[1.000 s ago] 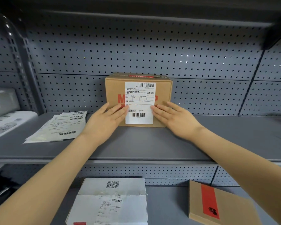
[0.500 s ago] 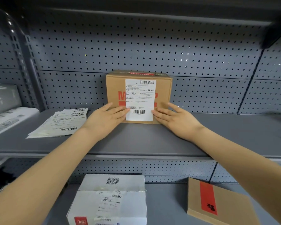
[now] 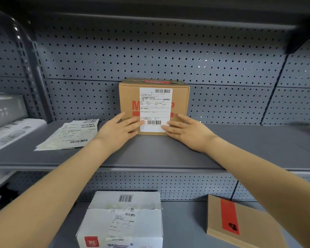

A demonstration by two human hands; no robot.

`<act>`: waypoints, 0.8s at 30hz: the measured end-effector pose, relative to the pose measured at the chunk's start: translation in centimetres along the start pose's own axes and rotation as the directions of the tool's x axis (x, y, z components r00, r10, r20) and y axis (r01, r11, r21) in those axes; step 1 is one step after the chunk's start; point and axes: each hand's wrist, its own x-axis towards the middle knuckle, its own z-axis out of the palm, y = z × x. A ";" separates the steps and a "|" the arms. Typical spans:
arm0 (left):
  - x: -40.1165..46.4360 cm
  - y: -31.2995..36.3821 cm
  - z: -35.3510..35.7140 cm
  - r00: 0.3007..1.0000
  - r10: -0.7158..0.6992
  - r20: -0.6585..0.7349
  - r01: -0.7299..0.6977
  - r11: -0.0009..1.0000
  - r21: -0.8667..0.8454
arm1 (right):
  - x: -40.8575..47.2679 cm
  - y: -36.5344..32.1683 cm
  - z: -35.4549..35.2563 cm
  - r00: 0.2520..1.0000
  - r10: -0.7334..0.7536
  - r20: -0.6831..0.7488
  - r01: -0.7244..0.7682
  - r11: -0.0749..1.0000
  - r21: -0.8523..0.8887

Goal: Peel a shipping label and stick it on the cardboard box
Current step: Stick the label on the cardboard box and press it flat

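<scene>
Both flat hands, left hand and right hand, press shipping label onto cardboard box.

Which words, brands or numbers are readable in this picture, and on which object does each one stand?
"业务类型": on the shipping label stuck on the cardboard box.
"M": red print on that box, the rest covered by the label.
"双汇": red logo on the white box below.
Other label print, barcode digits, loose label sheets, red strip on the flat brown box: too small or blurred.
</scene>
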 end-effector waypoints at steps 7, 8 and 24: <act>1.2 0.9 -1.5 1.000 -0.025 -0.019 0.024 0.997 -0.073 | 0.9 -0.6 -1.1 1.000 -0.001 0.016 0.001 1.000 0.006; 1.2 0.8 -1.5 0.999 -0.039 0.006 0.039 0.996 -0.082 | 0.7 -0.4 -1.1 0.999 0.013 0.031 -0.013 1.000 0.015; -0.4 2.0 -2.7 0.988 -0.111 0.110 0.132 0.970 -0.206 | -1.2 -1.0 -2.7 0.972 0.127 0.196 -0.152 0.981 0.119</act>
